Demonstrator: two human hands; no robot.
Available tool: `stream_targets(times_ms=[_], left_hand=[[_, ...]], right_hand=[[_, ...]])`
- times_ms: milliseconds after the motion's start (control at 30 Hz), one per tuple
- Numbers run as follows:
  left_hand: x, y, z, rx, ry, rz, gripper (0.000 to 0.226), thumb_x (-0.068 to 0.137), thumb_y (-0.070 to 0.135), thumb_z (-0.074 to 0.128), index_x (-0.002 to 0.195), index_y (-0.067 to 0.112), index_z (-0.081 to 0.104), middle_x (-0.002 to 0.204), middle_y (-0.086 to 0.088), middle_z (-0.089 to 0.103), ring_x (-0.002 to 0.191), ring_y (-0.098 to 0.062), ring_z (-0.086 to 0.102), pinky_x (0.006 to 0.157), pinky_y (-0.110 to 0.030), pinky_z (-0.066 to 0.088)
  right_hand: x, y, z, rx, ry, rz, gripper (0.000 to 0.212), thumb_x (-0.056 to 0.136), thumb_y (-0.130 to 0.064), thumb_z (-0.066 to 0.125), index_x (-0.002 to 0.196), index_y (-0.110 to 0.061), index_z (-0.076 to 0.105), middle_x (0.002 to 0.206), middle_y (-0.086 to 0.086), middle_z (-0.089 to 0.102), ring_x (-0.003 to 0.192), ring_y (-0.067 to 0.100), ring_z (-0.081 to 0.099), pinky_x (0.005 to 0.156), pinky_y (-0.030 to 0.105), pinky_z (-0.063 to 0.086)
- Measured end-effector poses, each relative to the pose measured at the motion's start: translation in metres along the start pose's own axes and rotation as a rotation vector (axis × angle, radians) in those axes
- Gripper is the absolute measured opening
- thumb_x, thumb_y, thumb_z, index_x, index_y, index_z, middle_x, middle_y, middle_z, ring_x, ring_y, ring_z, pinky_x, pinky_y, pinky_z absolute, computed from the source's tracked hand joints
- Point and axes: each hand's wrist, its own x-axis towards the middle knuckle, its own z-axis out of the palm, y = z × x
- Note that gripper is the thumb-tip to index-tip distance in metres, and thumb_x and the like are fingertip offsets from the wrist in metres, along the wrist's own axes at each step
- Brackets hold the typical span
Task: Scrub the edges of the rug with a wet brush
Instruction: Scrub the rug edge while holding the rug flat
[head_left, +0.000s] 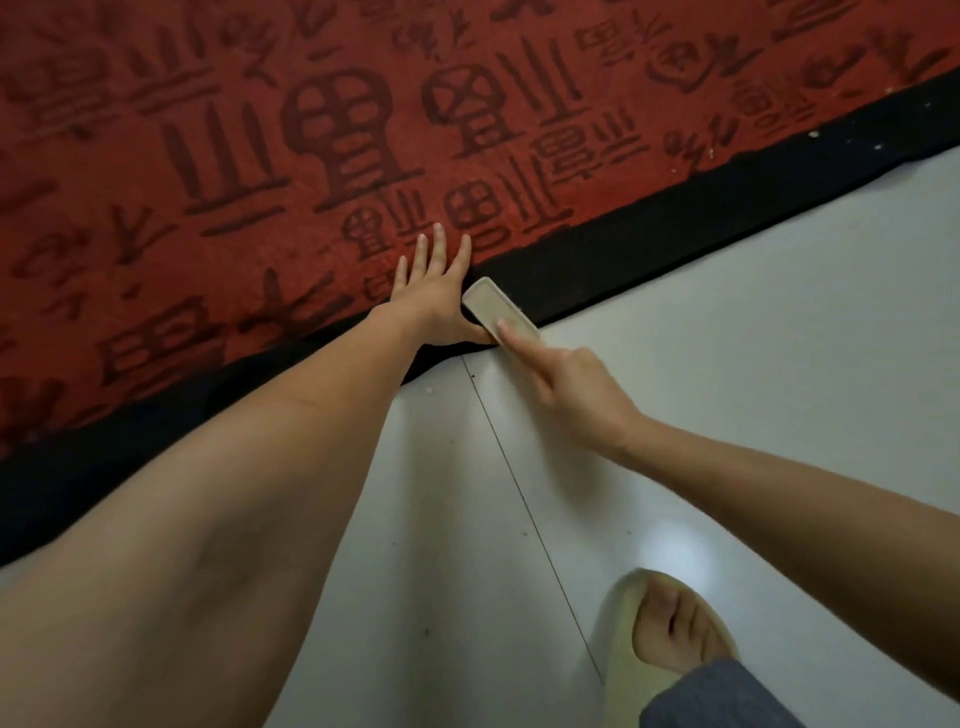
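Note:
A red rug (260, 156) with dark red patterns fills the upper left; its black border (649, 244) runs diagonally across the view. My left hand (436, 296) lies flat on the rug with straight fingers, right at the border. A pale oblong brush (496, 309) sits on the black edge beside that hand. My right hand (576, 384) grips the brush from the near end, index finger stretched along its back. The bristles are hidden under the brush.
Pale grey floor tiles (727, 338) lie on the near side of the rug, with a thin joint line running toward me. My foot in a light slipper (665, 639) stands at the lower right. Small white specks dot the border at the far right.

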Motion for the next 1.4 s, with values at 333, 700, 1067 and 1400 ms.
stream_targets(times_ms=[333, 700, 1067, 1400], left_hand=[[-0.005, -0.012, 0.003, 0.013, 0.013, 0.035, 0.128, 0.073, 0.065, 0.071, 0.153, 0.024, -0.019, 0.156, -0.007, -0.035, 0.145, -0.028, -0.029, 0.118, -0.044, -0.013], [-0.037, -0.054, -0.002, 0.03, -0.059, -0.113, 0.131, 0.07, 0.07, 0.071, 0.152, 0.028, -0.021, 0.155, -0.009, -0.037, 0.145, -0.029, -0.029, 0.119, -0.048, -0.012], [-0.068, -0.103, -0.001, 0.021, -0.075, -0.113, 0.128, 0.071, 0.068, 0.072, 0.152, 0.033, -0.021, 0.156, 0.001, -0.036, 0.145, -0.028, -0.028, 0.117, -0.055, -0.008], [-0.103, -0.154, 0.018, 0.003, 0.028, -0.091, 0.125, 0.074, 0.071, 0.067, 0.153, 0.028, -0.02, 0.157, -0.007, -0.034, 0.146, -0.027, -0.027, 0.12, -0.044, -0.011]], right_hand=[[-0.003, -0.012, 0.016, 0.01, 0.051, 0.013, 0.053, 0.098, -0.018, 0.046, 0.146, -0.039, 0.036, 0.103, 0.026, 0.068, 0.088, 0.041, 0.064, 0.075, 0.037, 0.045], [0.004, -0.041, 0.038, 0.001, -0.008, -0.044, 0.051, 0.1, -0.025, 0.04, 0.145, -0.048, 0.031, 0.095, 0.021, 0.068, 0.082, 0.036, 0.064, 0.068, 0.031, 0.041], [0.013, -0.07, 0.048, -0.09, -0.181, -0.195, 0.064, 0.096, -0.017, 0.043, 0.144, -0.055, 0.025, 0.097, 0.018, 0.067, 0.083, 0.036, 0.064, 0.074, 0.037, 0.049], [0.003, -0.075, 0.048, -0.084, -0.309, -0.231, 0.064, 0.096, -0.014, 0.047, 0.143, -0.054, 0.029, 0.1, 0.016, 0.069, 0.084, 0.03, 0.067, 0.075, 0.029, 0.047]])
